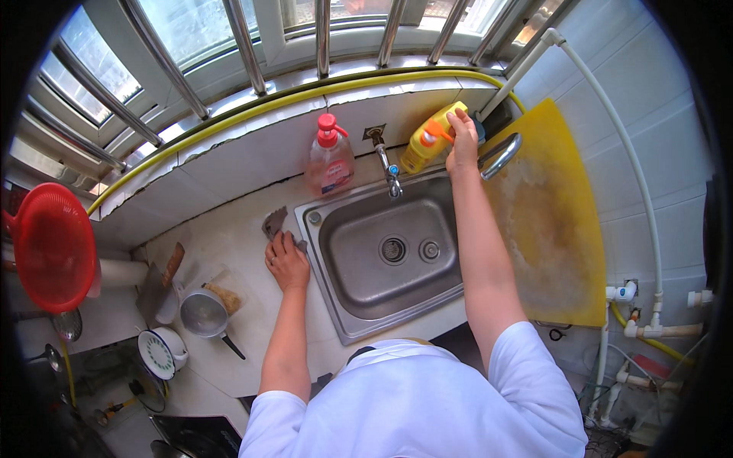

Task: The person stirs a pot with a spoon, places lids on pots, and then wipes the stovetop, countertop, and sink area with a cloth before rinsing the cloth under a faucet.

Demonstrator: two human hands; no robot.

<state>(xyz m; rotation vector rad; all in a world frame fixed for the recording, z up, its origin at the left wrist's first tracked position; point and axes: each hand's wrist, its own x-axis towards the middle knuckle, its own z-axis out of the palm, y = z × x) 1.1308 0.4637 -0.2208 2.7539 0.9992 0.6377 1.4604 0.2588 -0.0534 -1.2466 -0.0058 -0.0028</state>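
My left hand (288, 264) rests on the pale countertop, its fingers over a crumpled grey-brown cloth (275, 223) beside the sink's left rim. A ring is on one finger. Stretched beyond the sink's far right corner, my right hand (462, 142) has its fingers at the upper part of a yellow plastic bottle (418, 156) with an orange pump head (436, 130). The bottle looks tilted against the tiled wall; its far side is partly hidden by the fingers. Below lies a stainless steel sink (366, 286) with a drain strainer (394, 249).
A tap (389, 166) projects over the sink, beside a red-pump bottle (331, 166). A yellow board (550, 217) leans at right near a curved metal spout (504, 154). On the left are a saucepan (204, 312), a cleaver (152, 297), an enamel mug (163, 352) and a red colander (54, 246).
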